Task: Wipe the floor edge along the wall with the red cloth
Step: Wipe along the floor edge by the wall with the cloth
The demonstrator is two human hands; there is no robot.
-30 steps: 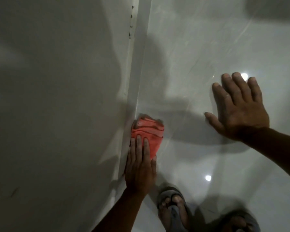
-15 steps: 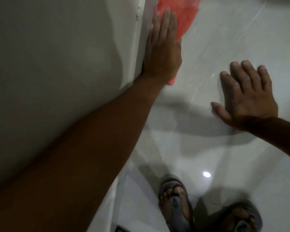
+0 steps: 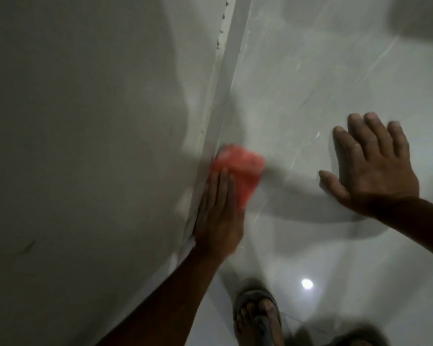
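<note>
The red cloth (image 3: pixel 240 168) lies bunched on the glossy floor right against the pale skirting strip (image 3: pixel 223 91) at the foot of the wall. My left hand (image 3: pixel 218 216) presses flat on the near half of the cloth, fingers together, its side touching the skirting; the picture is blurred there. My right hand (image 3: pixel 375 171) rests palm down on the floor tiles to the right, fingers spread, holding nothing.
The grey wall (image 3: pixel 85 146) fills the left half. Shiny light floor tiles (image 3: pixel 310 71) stretch ahead and right, with a lamp reflection (image 3: pixel 307 283). My sandalled foot (image 3: pixel 256 318) stands at the bottom, a second foot partly visible at the bottom right.
My left hand has pulled the cloth back toward me along the skirting from the far reach of half a second ago. The right hand stayed planted on the floor.
</note>
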